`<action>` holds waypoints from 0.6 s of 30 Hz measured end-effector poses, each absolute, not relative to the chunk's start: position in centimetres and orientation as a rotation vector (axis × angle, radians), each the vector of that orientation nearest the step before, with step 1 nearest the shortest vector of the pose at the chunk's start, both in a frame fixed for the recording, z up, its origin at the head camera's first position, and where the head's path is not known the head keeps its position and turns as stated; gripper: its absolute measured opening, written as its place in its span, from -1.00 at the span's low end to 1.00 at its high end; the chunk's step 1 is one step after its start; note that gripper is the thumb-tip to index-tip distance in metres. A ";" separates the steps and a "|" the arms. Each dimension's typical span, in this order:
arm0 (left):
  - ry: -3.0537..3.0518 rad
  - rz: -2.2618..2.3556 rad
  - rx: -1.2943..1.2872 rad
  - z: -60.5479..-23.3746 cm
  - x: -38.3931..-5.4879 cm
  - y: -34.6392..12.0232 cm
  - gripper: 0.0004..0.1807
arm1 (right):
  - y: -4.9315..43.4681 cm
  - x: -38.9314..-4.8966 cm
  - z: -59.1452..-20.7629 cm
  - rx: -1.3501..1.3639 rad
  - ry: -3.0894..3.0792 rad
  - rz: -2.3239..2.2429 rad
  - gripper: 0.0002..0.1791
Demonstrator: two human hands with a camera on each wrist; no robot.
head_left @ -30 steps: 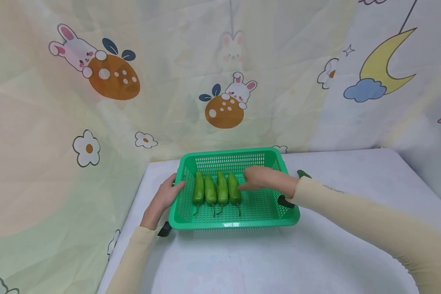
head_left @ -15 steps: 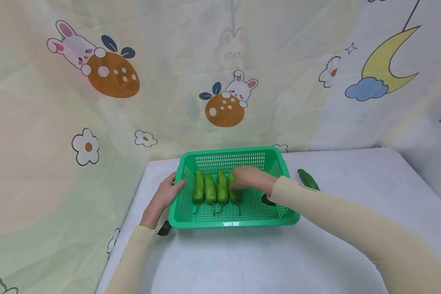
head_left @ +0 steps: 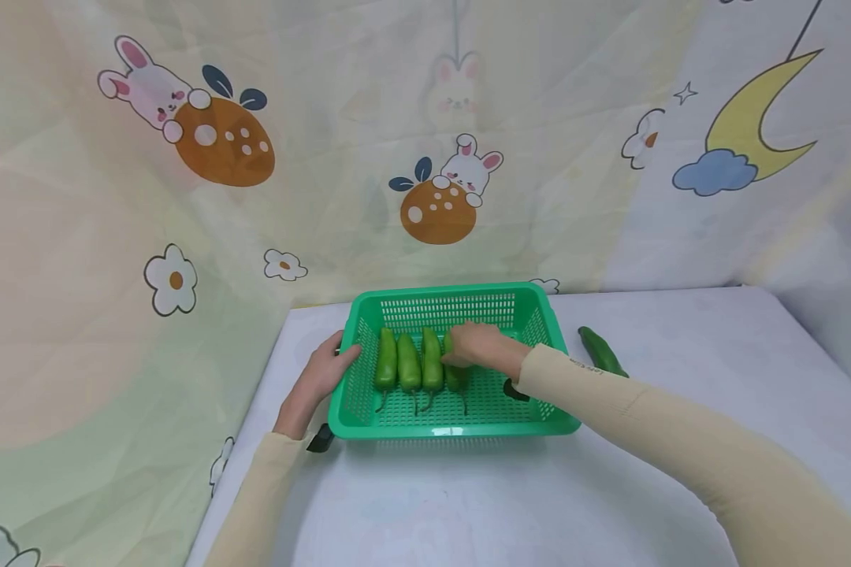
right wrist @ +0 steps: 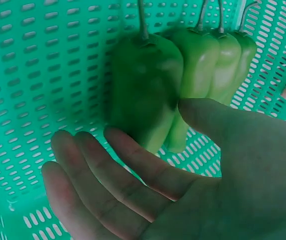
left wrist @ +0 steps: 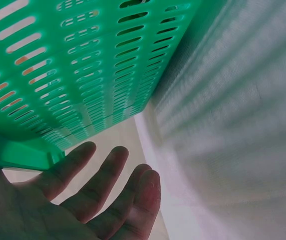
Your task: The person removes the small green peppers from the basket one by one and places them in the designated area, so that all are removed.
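A green plastic basket [head_left: 461,431] holds several green peppers [head_left: 409,366] side by side, stems toward me. My left hand [head_left: 322,373] grips its left rim, thumb over the edge; in the left wrist view the fingers [left wrist: 100,187] stretch along the outside. Inside the basket, my right hand [head_left: 484,346] holds the rightmost green pepper [right wrist: 145,85] between thumb and index finger near its stemless end. The other fingers extend past it without touching a pepper. From the head, that hand hides the pepper's upper part.
Right of the basket, a cucumber [head_left: 599,349] lies on the white-covered table [head_left: 681,354], partly behind the right sleeve [head_left: 610,402]. A patterned cloth [head_left: 326,118] hangs along the back and left of the table.
My right hand has moved left from beside the rightmost pepper onto it. More of the cucumber shows past the sleeve. The left hand stays on the rim.
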State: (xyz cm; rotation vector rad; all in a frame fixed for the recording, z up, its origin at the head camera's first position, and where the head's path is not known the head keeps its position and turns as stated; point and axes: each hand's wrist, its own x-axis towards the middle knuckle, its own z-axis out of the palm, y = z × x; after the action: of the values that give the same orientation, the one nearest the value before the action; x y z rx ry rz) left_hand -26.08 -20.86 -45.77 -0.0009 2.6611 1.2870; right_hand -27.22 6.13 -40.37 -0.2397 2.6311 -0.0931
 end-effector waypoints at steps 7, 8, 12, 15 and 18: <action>2.659 1.275 -0.020 -45.9 -26.1 -21.0 -0.41 | 6.4 -27.8 -41.0 -0.247 2.614 -0.131 -0.29; 2.657 1.276 -0.020 -45.9 -26.1 -21.0 -0.40 | 6.5 -27.9 -41.1 -0.244 2.610 -0.139 -0.28; 2.652 1.277 -0.021 -45.8 -26.1 -21.0 -0.39 | 6.7 -27.9 -41.1 -0.226 2.596 -0.170 -0.23; 2.648 1.278 -0.020 -45.7 -26.1 -20.9 -0.40 | 7.0 -28.0 -41.2 -0.216 2.592 -0.188 -0.28; 2.646 1.279 -0.021 -45.7 -26.1 -20.9 -0.40 | 7.1 -28.1 -41.3 -0.213 2.594 -0.193 -0.34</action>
State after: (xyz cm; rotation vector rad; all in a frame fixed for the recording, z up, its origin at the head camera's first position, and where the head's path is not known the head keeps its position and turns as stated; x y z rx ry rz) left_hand -26.14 -20.87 -45.65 -0.0208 2.6458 1.2793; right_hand -28.14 7.09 -41.27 -0.2133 2.5940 -0.1928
